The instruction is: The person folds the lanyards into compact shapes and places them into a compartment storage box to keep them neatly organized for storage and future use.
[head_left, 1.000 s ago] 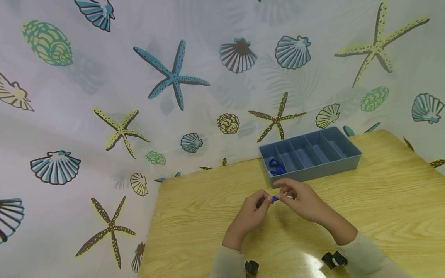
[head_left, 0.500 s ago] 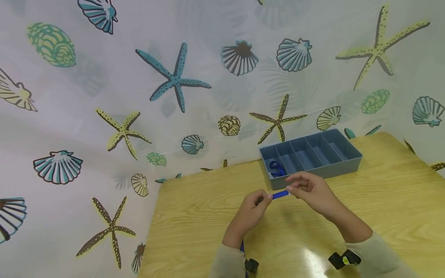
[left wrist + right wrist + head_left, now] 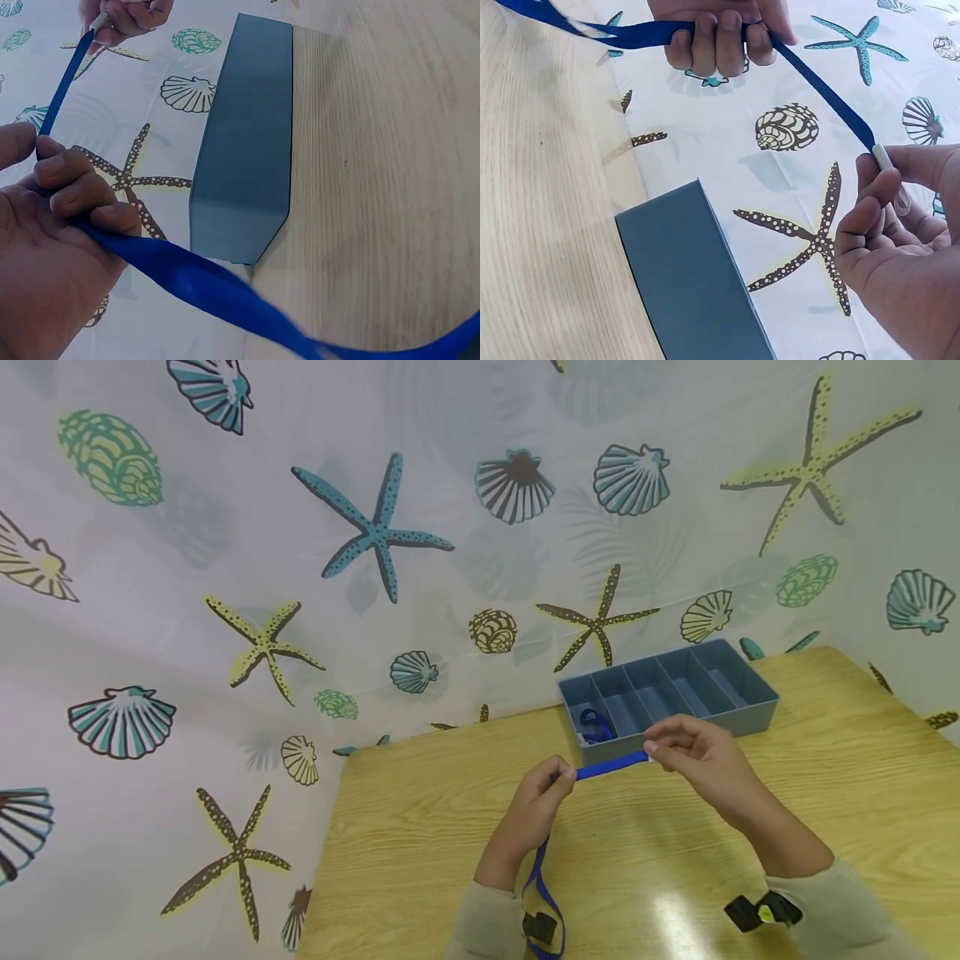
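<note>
Between my two hands a blue lanyard [image 3: 611, 766] is stretched taut above the wooden table. My left hand [image 3: 534, 802] pinches the strap between thumb and forefinger. In the left wrist view the other fingers curl over the strap [image 3: 202, 281], and its slack end trails away below. My right hand [image 3: 705, 768] holds the other end, pinching a small white end piece [image 3: 883, 157] with a thin clear loop. In the head view the slack hangs in a loop beside the left wrist. Part of the strap is hidden inside the left hand.
A blue-grey tray [image 3: 738, 718] with several compartments stands behind the hands. Another blue strap [image 3: 596, 724] lies coiled in its leftmost compartment. A curtain [image 3: 450, 568] printed with shells and starfish hangs behind the wooden table [image 3: 420, 827].
My right hand has moved right and slightly up, away from the left hand. The strap between them has lengthened, and a slack loop has come into view by the left wrist.
</note>
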Demonstrator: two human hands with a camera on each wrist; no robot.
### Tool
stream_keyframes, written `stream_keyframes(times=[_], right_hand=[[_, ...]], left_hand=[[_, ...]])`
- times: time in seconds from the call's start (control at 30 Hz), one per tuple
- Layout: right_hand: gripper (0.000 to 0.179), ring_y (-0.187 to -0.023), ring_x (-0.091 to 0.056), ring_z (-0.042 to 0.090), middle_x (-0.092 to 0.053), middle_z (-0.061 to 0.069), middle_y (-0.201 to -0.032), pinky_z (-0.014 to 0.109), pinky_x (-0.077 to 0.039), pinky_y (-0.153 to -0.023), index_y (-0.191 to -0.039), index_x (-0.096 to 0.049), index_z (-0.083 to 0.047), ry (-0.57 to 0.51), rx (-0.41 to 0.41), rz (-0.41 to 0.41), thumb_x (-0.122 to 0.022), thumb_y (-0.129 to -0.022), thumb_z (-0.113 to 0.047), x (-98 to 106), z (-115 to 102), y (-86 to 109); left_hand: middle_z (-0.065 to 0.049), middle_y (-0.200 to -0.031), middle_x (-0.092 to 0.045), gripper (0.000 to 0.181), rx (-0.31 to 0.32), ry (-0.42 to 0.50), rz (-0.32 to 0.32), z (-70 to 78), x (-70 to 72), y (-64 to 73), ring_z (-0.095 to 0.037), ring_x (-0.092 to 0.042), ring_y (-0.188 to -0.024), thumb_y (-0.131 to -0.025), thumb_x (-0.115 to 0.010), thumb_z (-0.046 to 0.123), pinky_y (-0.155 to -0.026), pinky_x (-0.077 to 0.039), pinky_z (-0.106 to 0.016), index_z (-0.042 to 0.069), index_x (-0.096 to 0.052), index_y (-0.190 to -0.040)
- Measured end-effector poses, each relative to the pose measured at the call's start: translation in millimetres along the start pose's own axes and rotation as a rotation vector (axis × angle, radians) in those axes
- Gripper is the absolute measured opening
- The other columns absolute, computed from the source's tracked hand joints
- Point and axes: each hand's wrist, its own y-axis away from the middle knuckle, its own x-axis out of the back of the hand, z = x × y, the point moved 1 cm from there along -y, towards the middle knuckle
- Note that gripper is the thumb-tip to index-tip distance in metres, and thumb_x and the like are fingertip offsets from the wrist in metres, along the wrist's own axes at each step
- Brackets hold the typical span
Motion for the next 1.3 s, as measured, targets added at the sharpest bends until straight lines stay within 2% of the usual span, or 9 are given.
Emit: stream_keyframes(times=[0.1, 0.27, 0.37, 0.5, 0.77, 1.0, 1.17, 1.3], right_hand=[[0.021, -0.094, -0.074, 0.007, -0.076, -0.008, -0.103, 0.024, -0.06, -0.08, -0.122, -0.068, -0.002, -0.006, 0.008, 0.013, -0.069, -0.105, -0.016, 1, -2, 0.4], [0.022, -0.093, -0.073, 0.006, -0.076, -0.011, -0.102, 0.023, -0.06, -0.08, -0.122, -0.068, -0.002, 0.016, 0.011, 0.049, -0.069, -0.105, -0.016, 4, -5, 1.4], [0.022, -0.092, -0.07, 0.006, -0.075, -0.012, -0.101, 0.022, -0.059, -0.079, -0.121, -0.069, -0.003, 0.021, 0.009, 0.069, -0.068, -0.106, -0.018, 9, -4, 1.3], [0.022, -0.09, -0.067, 0.009, -0.075, -0.011, -0.101, 0.02, -0.057, -0.078, -0.12, -0.068, 0.001, -0.013, 0.017, 0.084, -0.067, -0.106, -0.016, 17, -1, 1.2], [0.02, -0.087, -0.066, 0.008, -0.073, -0.012, -0.1, 0.019, -0.057, -0.078, -0.12, -0.069, 0.0, -0.023, 0.001, 0.103, -0.067, -0.106, -0.015, 29, 5, 2.4], [0.02, -0.088, -0.067, 0.008, -0.074, -0.01, -0.099, 0.017, -0.056, -0.077, -0.119, -0.069, 0.003, -0.067, -0.005, 0.114, -0.068, -0.105, -0.011, 39, 6, 2.8], [0.015, -0.086, -0.067, 0.007, -0.075, -0.011, -0.097, 0.017, -0.056, -0.075, -0.117, -0.07, -0.002, -0.116, -0.022, 0.141, -0.068, -0.105, -0.011, 48, 6, 4.8], [0.012, -0.083, -0.066, 0.007, -0.074, -0.009, -0.095, 0.017, -0.055, -0.073, -0.115, -0.072, -0.004, -0.18, -0.011, 0.157, -0.069, -0.104, -0.007, 54, 6, 6.5]], left_hand=[[-0.002, -0.077, -0.036, 0.034, 0.011, -0.014, -0.009, 1.8, 1.1, -0.1, -0.009, -0.031, -0.064, -0.115, -0.046, 0.029, -0.066, -0.034, -0.024, 0.003, -0.052, -0.095], [0.002, -0.071, -0.037, 0.035, 0.064, -0.018, -0.031, 1.7, 2.6, 0.3, -0.008, -0.031, -0.055, -0.112, -0.055, 0.037, -0.057, -0.034, -0.023, 0.007, -0.054, -0.094], [0.004, -0.066, -0.034, 0.037, 0.085, 0.015, 0.002, 0.3, 4.3, 0.4, -0.009, -0.028, -0.053, -0.109, -0.06, 0.04, -0.054, -0.031, -0.023, 0.008, -0.053, -0.091], [0.005, -0.063, -0.031, 0.037, 0.084, 0.063, 0.061, -0.5, 9.0, 1.8, -0.011, -0.025, -0.051, -0.107, -0.065, 0.038, -0.051, -0.028, -0.024, 0.009, -0.052, -0.087], [0.006, -0.062, -0.032, 0.042, 0.101, 0.129, 0.056, 1.6, 14.3, 2.8, -0.01, -0.027, -0.048, -0.111, -0.057, 0.042, -0.049, -0.03, -0.024, 0.005, -0.053, -0.091], [0.003, -0.066, -0.035, 0.039, 0.074, 0.033, 0.074, 2.2, 17.8, 1.4, -0.01, -0.032, -0.057, -0.109, -0.062, 0.037, -0.06, -0.035, -0.025, 0.008, -0.054, -0.084], [0.006, -0.058, -0.031, 0.045, 0.105, 0.102, 0.066, 3.7, 21.1, 2.4, -0.011, -0.025, -0.048, -0.111, -0.056, 0.042, -0.05, -0.029, -0.025, 0.007, -0.051, -0.084], [0.006, -0.057, -0.031, 0.046, 0.087, 0.135, 0.042, 4.6, 23.8, 3.4, -0.011, -0.023, -0.046, -0.114, -0.047, 0.042, -0.047, -0.027, -0.025, 0.006, -0.048, -0.084]])
